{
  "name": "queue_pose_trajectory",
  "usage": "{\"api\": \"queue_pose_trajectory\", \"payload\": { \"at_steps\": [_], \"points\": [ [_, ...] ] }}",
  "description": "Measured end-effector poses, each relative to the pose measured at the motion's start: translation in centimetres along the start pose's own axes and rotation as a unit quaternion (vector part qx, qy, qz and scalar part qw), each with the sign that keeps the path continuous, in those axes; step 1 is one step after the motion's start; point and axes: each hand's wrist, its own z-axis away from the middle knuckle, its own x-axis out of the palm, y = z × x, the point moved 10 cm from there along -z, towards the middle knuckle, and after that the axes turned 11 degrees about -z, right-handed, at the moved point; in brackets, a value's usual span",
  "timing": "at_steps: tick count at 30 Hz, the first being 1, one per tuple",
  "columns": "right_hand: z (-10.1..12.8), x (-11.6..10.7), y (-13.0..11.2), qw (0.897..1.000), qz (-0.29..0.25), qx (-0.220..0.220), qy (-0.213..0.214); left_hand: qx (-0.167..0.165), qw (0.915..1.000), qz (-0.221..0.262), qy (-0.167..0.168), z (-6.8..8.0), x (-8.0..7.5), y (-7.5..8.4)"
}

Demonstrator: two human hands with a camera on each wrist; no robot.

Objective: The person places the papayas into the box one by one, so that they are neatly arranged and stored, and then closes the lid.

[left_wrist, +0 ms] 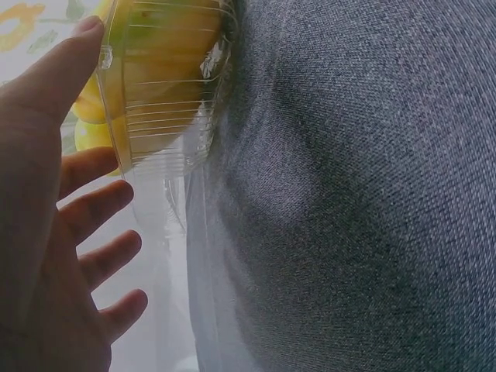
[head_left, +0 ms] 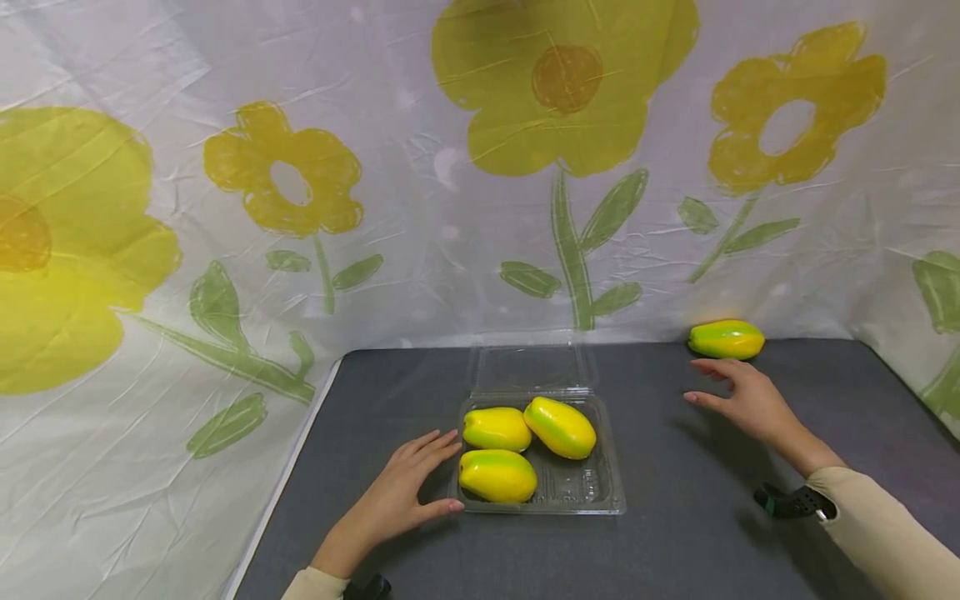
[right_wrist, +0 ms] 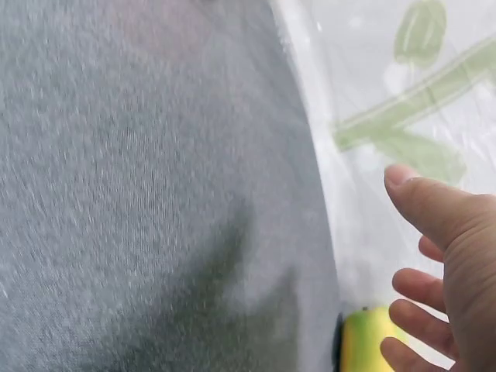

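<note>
A clear plastic clamshell tray (head_left: 600, 492) lies open on the grey table, its lid (head_left: 531, 367) folded back. Three yellow-green mangoes (head_left: 497, 475) lie inside it. My left hand (head_left: 408, 492) rests open against the tray's left side, thumb at the front corner; the left wrist view shows the tray wall (left_wrist: 167, 85) by my thumb. A fourth mango (head_left: 726, 339) lies at the back right by the backdrop. My right hand (head_left: 731, 392) hovers open just in front of it, fingers spread, holding nothing. The right wrist view shows that mango (right_wrist: 372, 341) below my fingers.
The grey table (head_left: 675, 542) has a white left edge (head_left: 285, 483). A flower-printed cloth backdrop (head_left: 450, 208) hangs behind and along both sides. Bare grey surface lies between the tray and the right hand.
</note>
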Motion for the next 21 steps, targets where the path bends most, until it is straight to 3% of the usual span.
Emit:
{"api": "queue_pose_trajectory", "payload": {
  "at_steps": [21],
  "points": [
    [-2.4,-3.2,3.9,0.997,0.033,0.021,0.063,-0.011,0.9999,0.003,-0.007,0.0,0.2,-0.2]
  ]
}}
